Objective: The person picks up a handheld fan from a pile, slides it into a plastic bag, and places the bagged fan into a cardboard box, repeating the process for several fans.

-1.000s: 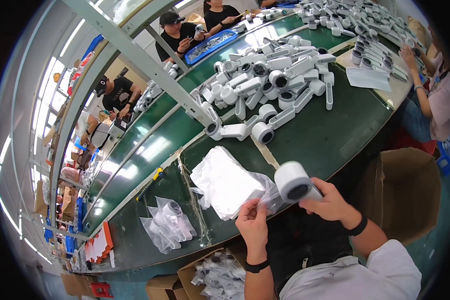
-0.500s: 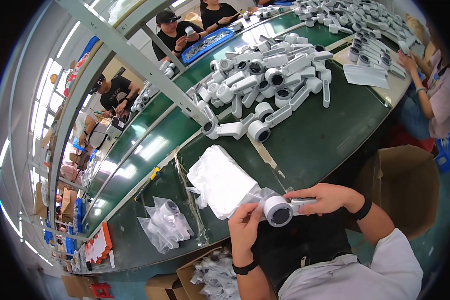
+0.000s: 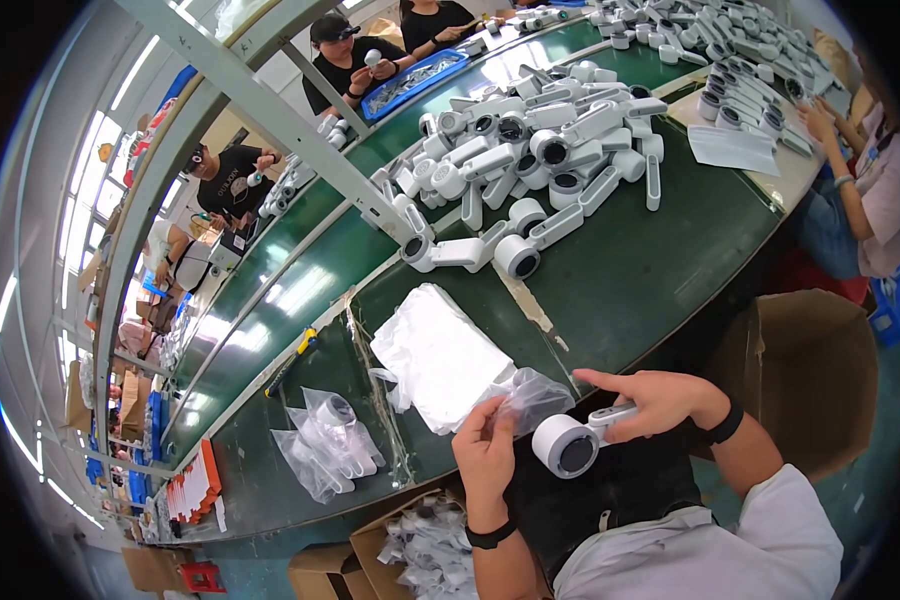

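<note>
My right hand is closed round the handle of a white handheld device, its index finger stretched out to the left. The device has a thick round head with a dark disc on its face. Pinched in the fingers of my left hand is a clear plastic bag, its film spread just above the device's head. The device looks outside the bag. Behind the left hand, a stack of white bags or sheets lies on the green table. Farther left lie several bagged devices.
A large pile of similar devices covers the far table. A yellow-handled cutter lies left of the stack. One open carton stands at right; another carton below holds bagged pieces. A metal frame crosses at left. Co-workers sit around.
My right hand has lowered the device slightly and its index finger has stretched out. The bag film in my left hand now shows more spread, above the device's head.
</note>
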`<state>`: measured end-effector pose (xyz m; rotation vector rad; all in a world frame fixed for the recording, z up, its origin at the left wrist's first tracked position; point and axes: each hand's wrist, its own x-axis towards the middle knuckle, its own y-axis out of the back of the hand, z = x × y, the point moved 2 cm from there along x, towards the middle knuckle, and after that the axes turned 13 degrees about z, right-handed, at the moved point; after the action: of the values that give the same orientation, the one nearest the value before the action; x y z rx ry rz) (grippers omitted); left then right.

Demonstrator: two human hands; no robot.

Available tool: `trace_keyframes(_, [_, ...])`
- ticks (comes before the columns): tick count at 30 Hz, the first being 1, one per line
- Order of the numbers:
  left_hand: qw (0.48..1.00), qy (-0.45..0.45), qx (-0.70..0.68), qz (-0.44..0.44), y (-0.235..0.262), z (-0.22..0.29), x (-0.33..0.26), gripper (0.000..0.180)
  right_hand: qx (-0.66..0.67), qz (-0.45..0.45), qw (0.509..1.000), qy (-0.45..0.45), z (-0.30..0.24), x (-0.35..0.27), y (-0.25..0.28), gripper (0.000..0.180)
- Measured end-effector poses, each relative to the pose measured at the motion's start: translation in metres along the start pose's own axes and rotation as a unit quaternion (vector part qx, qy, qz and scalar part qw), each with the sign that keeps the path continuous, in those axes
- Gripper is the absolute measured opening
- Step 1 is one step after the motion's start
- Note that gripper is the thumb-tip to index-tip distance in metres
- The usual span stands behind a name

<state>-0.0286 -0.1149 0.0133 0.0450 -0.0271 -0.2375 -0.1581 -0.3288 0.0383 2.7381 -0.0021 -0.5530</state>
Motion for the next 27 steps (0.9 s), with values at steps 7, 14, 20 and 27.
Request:
trace_keyframes(7, [0.998,0.006,-0.030,-0.053,0.001,-0.003,0.002,0.015,0.028,-0.026,0.999,0.036,-0.001,0.017,-0.006,0.061])
trace_keyframes(14, [0.986,-0.148,0.067,-0.031,0.000,0.007,-0.002,0.012,-0.045,0.160,0.983,0.073,-0.005,0.014,-0.018,0.043])
trace_keyframes(20, [0.942,-0.298,0.154,-0.024,-0.013,0.020,-0.013,0.013,0.159,0.191,0.969,0.006,0.003,0.017,-0.034,0.043])
trace_keyframes(27, [0.925,-0.344,0.161,-0.028,-0.024,0.015,-0.021,0.012,0.344,0.132,0.928,-0.062,0.013,0.021,-0.050,0.064])
